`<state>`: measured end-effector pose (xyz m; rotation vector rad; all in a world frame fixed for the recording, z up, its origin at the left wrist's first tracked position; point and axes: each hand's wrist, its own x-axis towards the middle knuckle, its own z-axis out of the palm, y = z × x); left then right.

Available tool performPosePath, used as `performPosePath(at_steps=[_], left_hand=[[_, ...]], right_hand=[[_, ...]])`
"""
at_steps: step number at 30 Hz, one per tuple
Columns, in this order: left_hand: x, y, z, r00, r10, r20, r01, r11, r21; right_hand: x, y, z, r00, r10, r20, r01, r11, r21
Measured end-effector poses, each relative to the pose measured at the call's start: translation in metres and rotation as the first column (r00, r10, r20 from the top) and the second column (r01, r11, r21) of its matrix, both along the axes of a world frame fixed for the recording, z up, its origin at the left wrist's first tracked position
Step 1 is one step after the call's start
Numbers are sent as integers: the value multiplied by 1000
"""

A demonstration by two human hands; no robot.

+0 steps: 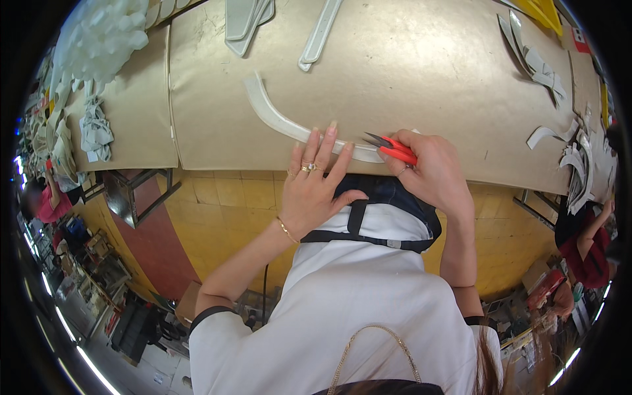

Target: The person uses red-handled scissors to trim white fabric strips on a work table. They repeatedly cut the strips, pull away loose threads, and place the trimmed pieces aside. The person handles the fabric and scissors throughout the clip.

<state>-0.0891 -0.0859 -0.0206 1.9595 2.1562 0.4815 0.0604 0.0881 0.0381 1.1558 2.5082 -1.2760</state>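
Note:
A curved off-white strip point(273, 118) lies along the near edge of the table, its left end bending away from me. My left hand point(317, 172) rests flat with spread fingers across the strip's middle. Red-handled thread snips point(398, 152) are gripped in my right hand point(431, 168), over the strip's right part. Their dark blades point left, close to the strip and a little right of my left fingertips. Whether the blades touch the strip I cannot tell. My right hand hides the strip's right end.
The table point(421, 79) has a beige cover. Farther off lie stacked pale pieces point(247, 23) and a long strap-like piece point(320, 34). Curved offcuts point(579, 164) sit at the right edge. Crumpled pale scraps point(97, 131) and a white heap point(99, 39) are at left. Other people stand at both sides.

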Motion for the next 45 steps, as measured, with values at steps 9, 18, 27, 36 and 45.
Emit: performPosePath(at_steps=[9,18,27,36,45], left_hand=[[19,4,-4,997,75,11,-75,997,-2],[-21,0,-3,994,8,-105,-13,999,-42],[-23,-4,2,991,-101,91,104,994,-22],[-14,-5,0,997,-55,60,54,998,16],[3,-3,-4,999,13,39,-14,999,33]], right_hand=[[-6,-1,4,998,-27,61,27,1000,-6],[-24,-28,1,1000,-23,21,24,1000,-18],[-11,-3,5,999,-7,-50,3,997,-73],[-13,0,6,1000,-2,14,3,999,-51],[-18,-1,7,998,-21,58,22,999,-26]])
